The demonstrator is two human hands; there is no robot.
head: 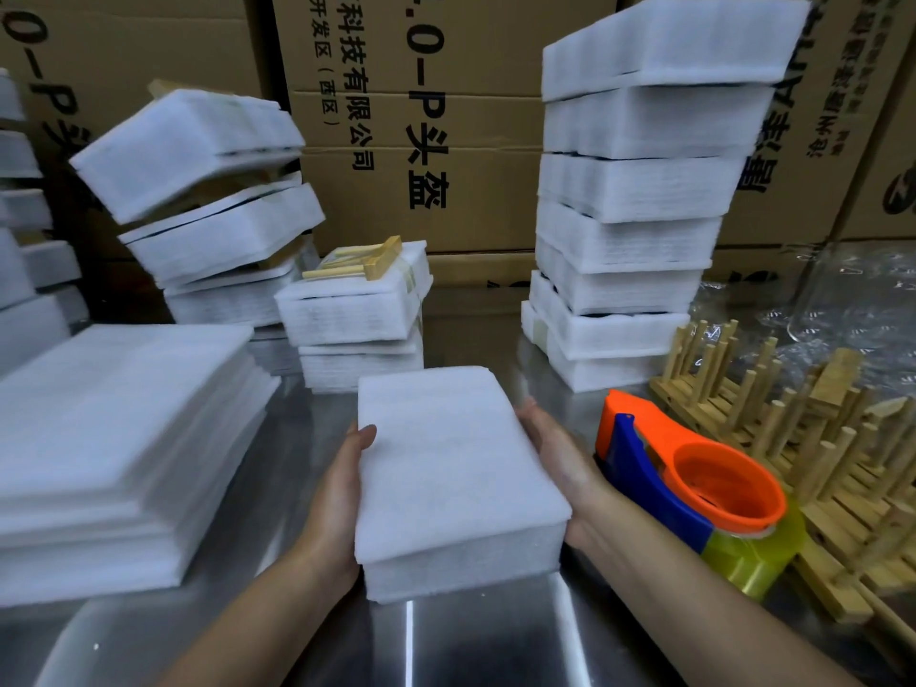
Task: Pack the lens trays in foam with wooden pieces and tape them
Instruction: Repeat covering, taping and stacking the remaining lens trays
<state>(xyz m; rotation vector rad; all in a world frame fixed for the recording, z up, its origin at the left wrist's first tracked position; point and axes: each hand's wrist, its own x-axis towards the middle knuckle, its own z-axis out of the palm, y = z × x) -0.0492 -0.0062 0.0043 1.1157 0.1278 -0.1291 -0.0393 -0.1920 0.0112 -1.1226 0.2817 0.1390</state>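
A white foam-wrapped bundle (pixel 456 468) sits in front of me on the steel table (pixel 277 637). My left hand (pixel 342 483) grips its left side, thumb over the top edge. On the right side, my right hand (pixel 555 463) lies flat with its fingers straight. An orange and blue tape dispenser (pixel 694 483) with a yellow tape roll stands just right of my right hand. Wooden peg racks (pixel 813 438) are piled at the right. A taped foam pack with a wooden piece (pixel 376 262) on top stands behind the bundle.
A stack of loose foam sheets (pixel 119 438) lies at the left. Tall stacks of foam packs rise at back left (pixel 208 200) and back right (pixel 639 190). Cardboard boxes (pixel 426 116) wall off the back. Clear plastic wrap (pixel 842 300) lies at far right.
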